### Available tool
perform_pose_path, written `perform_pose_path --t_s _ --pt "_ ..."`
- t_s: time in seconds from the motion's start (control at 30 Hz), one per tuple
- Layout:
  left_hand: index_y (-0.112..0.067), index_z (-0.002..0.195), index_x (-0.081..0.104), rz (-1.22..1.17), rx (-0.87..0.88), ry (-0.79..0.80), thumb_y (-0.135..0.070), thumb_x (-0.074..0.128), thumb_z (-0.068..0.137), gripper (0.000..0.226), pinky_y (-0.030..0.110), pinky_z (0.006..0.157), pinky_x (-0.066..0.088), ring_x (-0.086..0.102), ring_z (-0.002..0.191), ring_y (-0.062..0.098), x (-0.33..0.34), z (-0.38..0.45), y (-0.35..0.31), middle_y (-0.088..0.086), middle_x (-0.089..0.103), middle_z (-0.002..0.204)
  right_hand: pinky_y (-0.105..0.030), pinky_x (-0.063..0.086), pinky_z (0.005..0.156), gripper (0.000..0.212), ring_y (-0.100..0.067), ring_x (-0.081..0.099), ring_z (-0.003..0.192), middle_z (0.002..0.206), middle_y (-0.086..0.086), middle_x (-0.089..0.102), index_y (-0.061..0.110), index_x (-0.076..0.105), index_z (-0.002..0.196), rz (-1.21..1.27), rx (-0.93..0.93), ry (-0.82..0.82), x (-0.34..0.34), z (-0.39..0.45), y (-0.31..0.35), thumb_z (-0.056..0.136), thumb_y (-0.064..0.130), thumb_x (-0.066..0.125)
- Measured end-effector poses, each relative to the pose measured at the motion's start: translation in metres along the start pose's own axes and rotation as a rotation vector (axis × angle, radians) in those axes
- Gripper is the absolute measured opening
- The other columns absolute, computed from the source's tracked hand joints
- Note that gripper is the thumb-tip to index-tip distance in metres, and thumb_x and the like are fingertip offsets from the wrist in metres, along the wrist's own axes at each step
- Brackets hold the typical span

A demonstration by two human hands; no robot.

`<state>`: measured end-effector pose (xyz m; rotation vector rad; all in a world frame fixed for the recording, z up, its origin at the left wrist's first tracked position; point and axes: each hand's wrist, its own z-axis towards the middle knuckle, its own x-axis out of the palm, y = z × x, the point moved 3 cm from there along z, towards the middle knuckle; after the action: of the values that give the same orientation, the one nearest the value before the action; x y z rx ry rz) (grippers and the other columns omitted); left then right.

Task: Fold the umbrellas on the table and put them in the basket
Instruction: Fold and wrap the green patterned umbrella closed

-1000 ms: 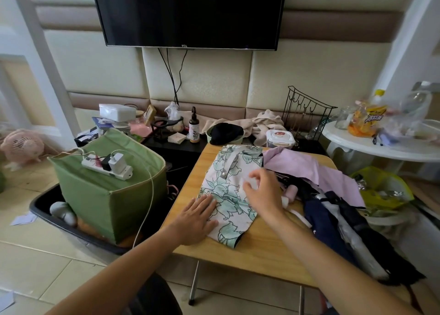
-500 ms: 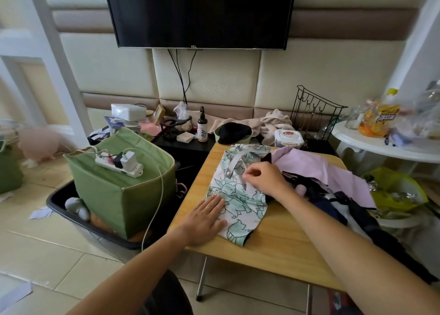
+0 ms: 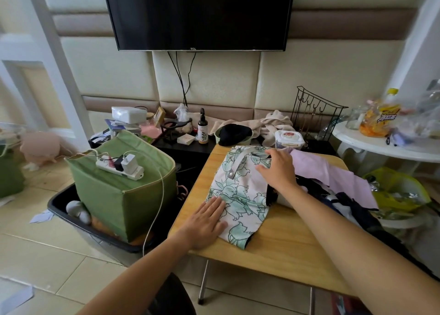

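A: Floral umbrella (image 3: 238,191), frame centre, flat on the table (image 3: 285,250); strap (image 3: 238,163) unfastened.

B: Hands?

A: Left hand (image 3: 207,222) presses its lower edge, fingers straight. Right hand (image 3: 277,169) rests fingers on its upper right; grasp cannot be told.

B: Progress?

A: Judged early: pink umbrella (image 3: 333,176) and dark umbrellas (image 3: 345,200) lie unfolded at right; green basket (image 3: 123,191), left, appears to hold no umbrellas.

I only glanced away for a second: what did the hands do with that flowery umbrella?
The right hand slid from the floral umbrella's middle up toward its far end, near the strap. The left hand stayed flat on the near edge; the umbrella hasn't moved.
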<state>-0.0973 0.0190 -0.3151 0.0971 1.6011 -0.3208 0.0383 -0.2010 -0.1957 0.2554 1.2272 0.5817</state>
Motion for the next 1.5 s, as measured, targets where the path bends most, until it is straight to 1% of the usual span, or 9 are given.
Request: perform_pose_path --t_s 0.17,0.27,0.37,0.47,0.63,0.83,1.03,1.2,1.5 --pt "-0.027 0.162 -0.008 -0.002 0.001 -0.004 -0.056 0.015 0.108 0.066 0.027 0.121 -0.018 -0.024 0.152 0.008 0.0 0.002 0.001 -0.008 -0.019 0.167 -0.04 0.054 0.073 0.008 -0.031 0.066 0.089 0.088 -0.005 0.07 0.012 0.069 0.09 0.03 -0.049 -0.006 0.006 0.001 0.007 0.091 0.02 0.068" --pt "-0.029 0.164 0.002 -0.106 -0.013 -0.022 -0.053 0.018 0.109 0.062 0.028 0.124 -0.013 -0.016 0.154 0.006 -0.002 0.003 0.002 -0.013 -0.01 0.168 -0.027 0.042 0.063 0.013 -0.016 0.058 0.077 0.082 0.004 0.06 0.019 0.059 0.082 -0.006 -0.232 0.132 0.008 -0.032 0.031 0.093 0.019 0.066" --pt "-0.028 0.152 0.043 -0.623 -0.156 -0.054 -0.043 0.026 0.111 0.046 0.034 0.126 0.015 0.026 0.152 0.016 -0.017 0.006 0.004 -0.003 0.034 0.163 -0.021 0.033 0.072 0.017 -0.009 0.049 0.078 0.082 0.01 0.052 0.023 0.053 0.084 -0.079 -0.468 0.245 0.012 -0.081 0.049 0.093 0.021 0.066" --pt "-0.021 0.108 0.067 -1.214 -0.396 -0.182 -0.038 0.029 0.111 0.042 0.034 0.091 0.054 0.064 0.11 0.022 -0.042 0.004 0.002 0.01 0.069 0.12 -0.027 0.032 0.085 0.015 -0.01 0.045 0.088 0.09 0.011 0.05 0.026 0.051 0.09 -0.147 -0.631 0.306 0.021 -0.123 0.055 0.095 0.028 0.065" --pt "-0.01 0.102 0.073 -1.357 -0.605 -0.206 -0.045 0.026 0.11 0.059 0.031 0.074 0.05 0.067 0.093 0.02 -0.056 0.016 0.022 0.009 0.073 0.1 -0.037 0.037 0.101 0.016 -0.019 0.051 0.107 0.109 0.001 0.059 0.02 0.062 0.11 -0.227 -0.681 0.376 0.035 -0.155 0.054 0.099 0.031 0.059" --pt "-0.004 0.102 0.075 -1.073 -0.681 -0.013 -0.022 0.078 0.087 0.024 0.042 0.089 0.061 0.074 0.093 0.031 -0.057 0.026 0.04 0.014 0.077 0.097 -0.036 0.048 0.095 0.015 -0.014 0.047 0.11 0.111 0.006 0.046 0.027 0.062 0.103 -0.142 -0.624 0.546 0.046 -0.152 0.041 0.097 0.041 0.063" --pt "-0.001 0.097 0.07 -1.231 -0.714 -0.059 -0.014 0.081 0.086 0.02 0.043 0.088 0.061 0.072 0.095 0.034 -0.056 0.039 0.037 0.02 0.074 0.101 -0.035 0.045 0.098 0.035 -0.013 0.047 0.117 0.127 0.007 0.05 0.022 0.063 0.121 -0.013 -0.505 0.249 0.035 -0.119 0.048 0.102 0.047 0.048" --pt "-0.003 0.115 0.067 -1.537 -0.744 0.154 -0.035 0.064 0.099 0.035 0.035 0.074 0.059 0.073 0.09 0.028 -0.054 0.043 0.029 0.016 0.076 0.105 -0.043 0.022 0.123 0.053 -0.02 0.023 0.151 0.164 0.0 0.027 0.025 0.038 0.154 -0.165 -0.334 0.31 0.047 -0.09 0.043 0.107 0.048 0.037" --pt "-0.006 0.13 0.066 -1.508 -0.625 0.386 -0.05 0.065 0.093 0.058 0.043 0.106 0.051 0.067 0.118 0.031 -0.053 0.064 0.044 0.014 0.073 0.123 -0.046 0.025 0.119 0.076 -0.025 0.033 0.142 0.155 -0.004 0.039 0.023 0.009 0.16 -0.275 -0.32 0.354 0.067 -0.077 0.035 0.1 0.044 0.051"
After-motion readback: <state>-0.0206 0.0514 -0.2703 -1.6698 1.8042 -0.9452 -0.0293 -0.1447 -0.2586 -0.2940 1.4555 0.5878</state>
